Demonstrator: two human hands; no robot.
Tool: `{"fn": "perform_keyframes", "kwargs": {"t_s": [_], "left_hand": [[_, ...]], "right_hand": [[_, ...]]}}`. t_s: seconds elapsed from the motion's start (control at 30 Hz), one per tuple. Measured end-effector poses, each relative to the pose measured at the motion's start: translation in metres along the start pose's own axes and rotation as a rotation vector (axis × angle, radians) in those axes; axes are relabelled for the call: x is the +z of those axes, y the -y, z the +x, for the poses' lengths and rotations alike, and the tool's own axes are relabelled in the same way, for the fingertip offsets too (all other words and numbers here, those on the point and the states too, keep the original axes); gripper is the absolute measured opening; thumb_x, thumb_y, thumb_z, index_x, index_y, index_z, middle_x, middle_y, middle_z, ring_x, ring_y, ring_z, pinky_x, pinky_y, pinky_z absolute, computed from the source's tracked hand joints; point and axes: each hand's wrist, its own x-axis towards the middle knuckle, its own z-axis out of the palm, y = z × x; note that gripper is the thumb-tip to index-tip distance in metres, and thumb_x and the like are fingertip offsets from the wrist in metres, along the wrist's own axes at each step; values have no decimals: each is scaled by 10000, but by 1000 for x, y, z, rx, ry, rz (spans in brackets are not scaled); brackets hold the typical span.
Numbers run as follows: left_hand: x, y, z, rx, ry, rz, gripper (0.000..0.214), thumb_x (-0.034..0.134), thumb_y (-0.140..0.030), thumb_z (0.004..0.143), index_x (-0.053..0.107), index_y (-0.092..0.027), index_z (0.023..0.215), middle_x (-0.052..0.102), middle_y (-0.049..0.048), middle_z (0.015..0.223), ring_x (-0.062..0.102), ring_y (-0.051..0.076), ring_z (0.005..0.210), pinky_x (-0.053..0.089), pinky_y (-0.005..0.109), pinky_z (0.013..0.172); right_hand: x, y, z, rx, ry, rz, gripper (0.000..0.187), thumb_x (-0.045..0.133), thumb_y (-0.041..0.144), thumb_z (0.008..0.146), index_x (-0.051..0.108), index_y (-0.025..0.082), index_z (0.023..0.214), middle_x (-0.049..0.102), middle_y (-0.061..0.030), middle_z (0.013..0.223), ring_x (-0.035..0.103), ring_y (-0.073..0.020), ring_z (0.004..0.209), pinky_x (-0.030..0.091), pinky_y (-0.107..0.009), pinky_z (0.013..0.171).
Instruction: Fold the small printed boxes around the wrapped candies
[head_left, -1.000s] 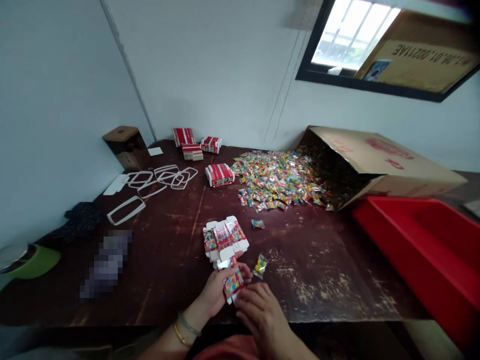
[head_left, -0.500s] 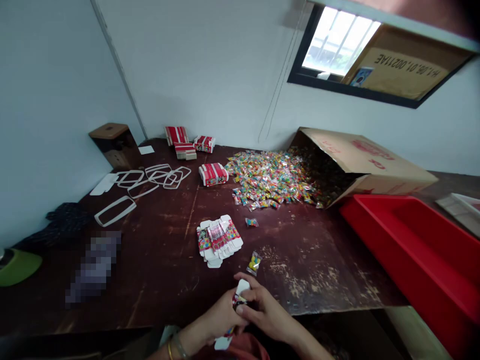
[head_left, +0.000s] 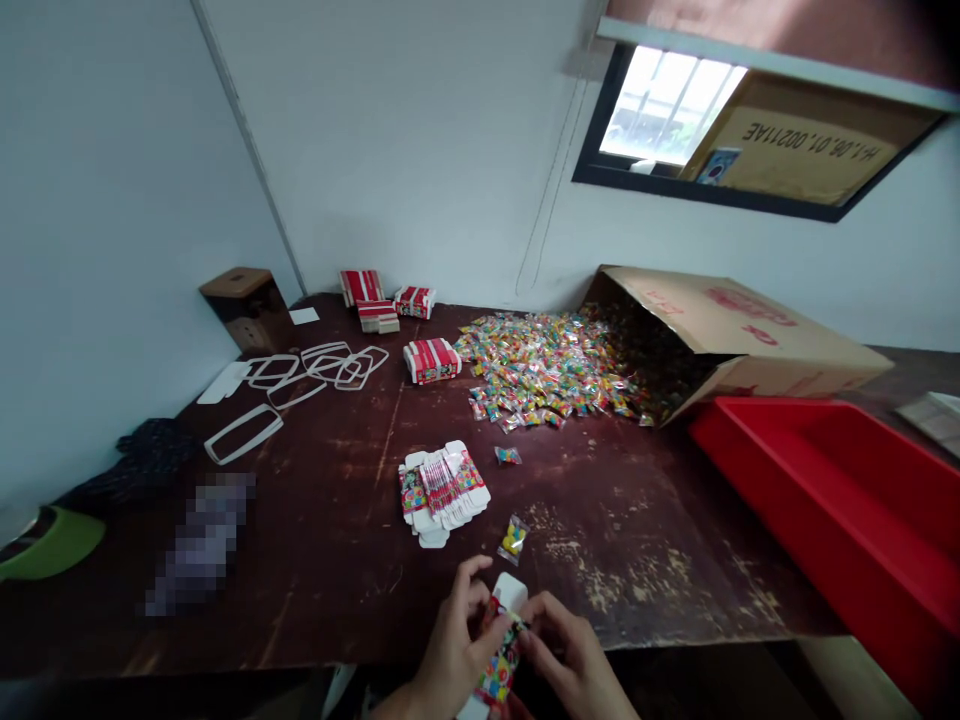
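Note:
Between my two hands is a small printed candy box [head_left: 501, 662] with white end flaps, held near the table's front edge. My left hand [head_left: 452, 645] grips it from the left, thumb across its printed face. From the right, the fingers of my right hand [head_left: 564, 650] pinch the box's upper edge. Just beyond lies a clear packet of yellow candy [head_left: 513, 539]. Another small candy packet [head_left: 508, 455] rests farther back. To the left of these sits a fanned stack of flat candy boxes [head_left: 444, 492].
A large pile of wrapped candy [head_left: 540, 365] spills from a tipped cardboard carton [head_left: 772, 325]. A red bin [head_left: 840, 530] stands at right. Banded box bundles [head_left: 433, 360], loose white paper bands [head_left: 244, 434] and a brown wooden box [head_left: 247, 305] occupy the back left.
The box has turned and risen into fuller view, its printed face now showing. My left hand has shifted along its left side, and my right fingers have moved to its upper edge.

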Motion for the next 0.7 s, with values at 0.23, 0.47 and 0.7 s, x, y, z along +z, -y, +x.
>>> {"fn": "perform_keyframes", "kwargs": {"t_s": [0.23, 0.47, 0.7], "left_hand": [[-8, 0, -22, 26, 101, 203, 300, 585, -452, 833, 694, -181, 903, 666, 56, 778, 560, 171, 716, 409, 251, 686], [-7, 6, -34, -223, 48, -228, 581, 660, -291, 728, 552, -216, 1294, 597, 8, 733, 525, 138, 665, 391, 243, 644], [-5, 3, -32, -588, 113, -660, 799, 627, -220, 661, 362, -177, 1413, 642, 31, 829, 579, 150, 687, 391, 268, 671]], "right_hand": [[15, -48, -19, 280, -37, 654, 368, 707, 534, 740, 591, 219, 890, 548, 32, 647, 478, -80, 485, 398, -174, 447], [23, -28, -14, 512, 315, 799, 338, 791, 262, 613, 638, 184, 903, 583, 33, 660, 484, -50, 474, 364, -149, 474], [21, 29, -7, -11, 140, -48, 308, 564, 353, 880, 708, 158, 691, 612, -32, 766, 572, -155, 749, 449, -262, 695]]}}
